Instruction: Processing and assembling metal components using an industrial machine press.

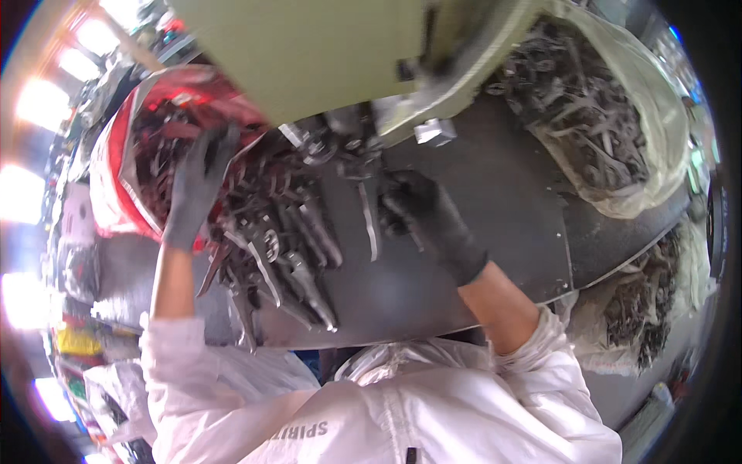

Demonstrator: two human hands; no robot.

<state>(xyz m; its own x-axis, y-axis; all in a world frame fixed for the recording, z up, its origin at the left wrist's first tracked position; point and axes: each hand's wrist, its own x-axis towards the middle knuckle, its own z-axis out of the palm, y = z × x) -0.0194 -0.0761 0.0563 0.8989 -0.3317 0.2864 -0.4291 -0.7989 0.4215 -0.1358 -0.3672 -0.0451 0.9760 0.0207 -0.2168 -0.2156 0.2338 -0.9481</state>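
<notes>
My left hand (199,174), in a dark grey glove, reaches over the opening of a red bag (116,182) of dark metal parts. Its fingers are blurred against the parts, so I cannot tell whether they grip one. My right hand (429,216), also gloved, has its fingers curled at the upper end of a dark metal lever (370,220) beneath the machine; the fingertips are partly hidden. A pile of similar metal levers (290,255) lies on the dark table (495,209) between my hands, some reaching the front edge.
A large pale green machine (309,54) overhangs the far side of the table. At the far right, an open whitish sack (665,147) holds many metal parts. Another sack (595,332) of parts stands below the table's right edge. White plastic (263,371) drapes near my lap.
</notes>
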